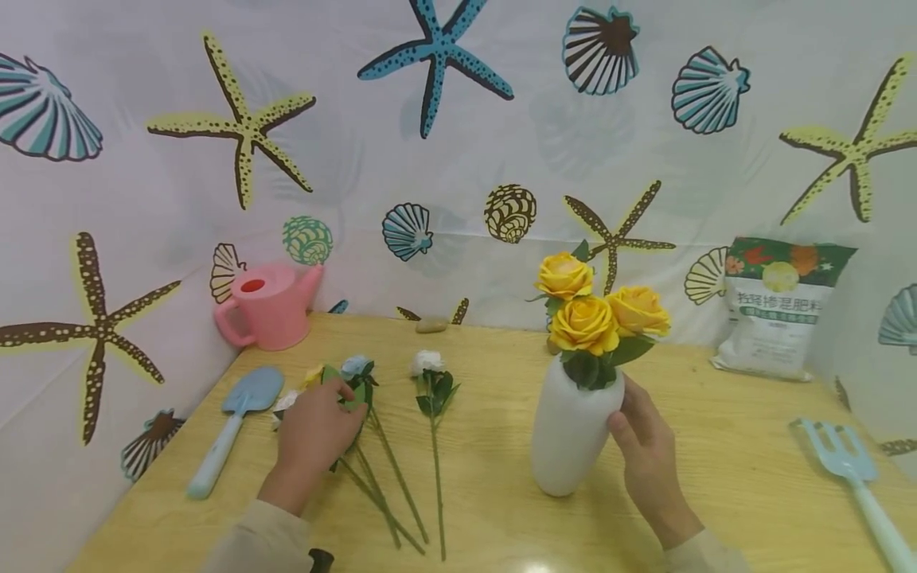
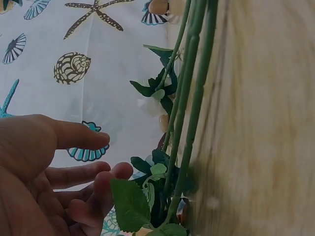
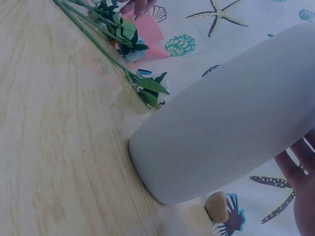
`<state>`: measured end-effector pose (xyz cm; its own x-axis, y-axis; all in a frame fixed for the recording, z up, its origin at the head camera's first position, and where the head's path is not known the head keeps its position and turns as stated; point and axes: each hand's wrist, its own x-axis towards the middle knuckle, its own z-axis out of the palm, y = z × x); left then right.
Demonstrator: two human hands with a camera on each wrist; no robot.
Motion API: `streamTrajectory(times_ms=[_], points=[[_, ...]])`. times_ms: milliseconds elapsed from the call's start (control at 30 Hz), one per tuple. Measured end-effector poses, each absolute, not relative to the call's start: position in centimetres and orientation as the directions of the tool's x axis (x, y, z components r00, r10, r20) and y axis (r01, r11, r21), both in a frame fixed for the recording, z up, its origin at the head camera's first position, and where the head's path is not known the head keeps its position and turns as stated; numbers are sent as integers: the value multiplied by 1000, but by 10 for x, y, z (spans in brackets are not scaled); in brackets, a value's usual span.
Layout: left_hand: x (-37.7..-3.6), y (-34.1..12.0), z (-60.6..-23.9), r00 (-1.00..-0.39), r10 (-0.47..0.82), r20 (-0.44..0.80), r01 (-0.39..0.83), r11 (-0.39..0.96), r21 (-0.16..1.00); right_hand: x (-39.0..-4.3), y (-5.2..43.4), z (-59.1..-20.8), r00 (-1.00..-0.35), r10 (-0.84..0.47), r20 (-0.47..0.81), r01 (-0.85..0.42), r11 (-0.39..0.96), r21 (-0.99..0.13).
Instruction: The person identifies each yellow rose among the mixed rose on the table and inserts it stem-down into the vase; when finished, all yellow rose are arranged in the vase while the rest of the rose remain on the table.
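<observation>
My right hand (image 1: 648, 461) holds a white vase (image 1: 573, 434) from its right side, thumb at the front and fingers around the back. The vase's base meets the table (image 3: 44, 147) in the right wrist view. Three yellow roses (image 1: 583, 325) with green leaves stand in the vase. My left hand (image 1: 315, 434) is over a bunch of long-stemmed artificial flowers lying on the left. Its thumb and fingers are apart in the left wrist view, fingertips right at a green leaf (image 2: 130, 206). A blue flower (image 1: 354, 366) shows beyond it. Farther right lies a single white flower (image 1: 428, 363).
A pink watering can (image 1: 272, 306) stands at the back left, with a light blue trowel (image 1: 236, 422) in front. At the back right is a fertilizer bag (image 1: 777, 314); a light blue hand fork (image 1: 848, 469) lies nearer. Printed cloth hangs behind the table.
</observation>
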<state>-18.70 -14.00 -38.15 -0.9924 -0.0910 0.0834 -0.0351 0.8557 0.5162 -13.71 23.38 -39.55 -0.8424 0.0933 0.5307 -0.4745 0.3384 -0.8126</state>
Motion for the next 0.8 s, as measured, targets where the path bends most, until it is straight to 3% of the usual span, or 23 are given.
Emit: streamTrajectory(times_ms=[200, 367, 800], points=[[-185, -137, -386, -996, -86, 12, -74, 918, 390, -137, 233, -397, -839, 88, 537, -479, 348, -806], [-186, -135, -389, -998, -43, -53, -59, 933, 355, -137, 233, -397, -842, 88, 532, -472, 357, -806], [-191, -140, -396, -999, -4, -52, -29, 878, 478, -138, 234, -396, -845, 82, 528, -471, 352, -809]])
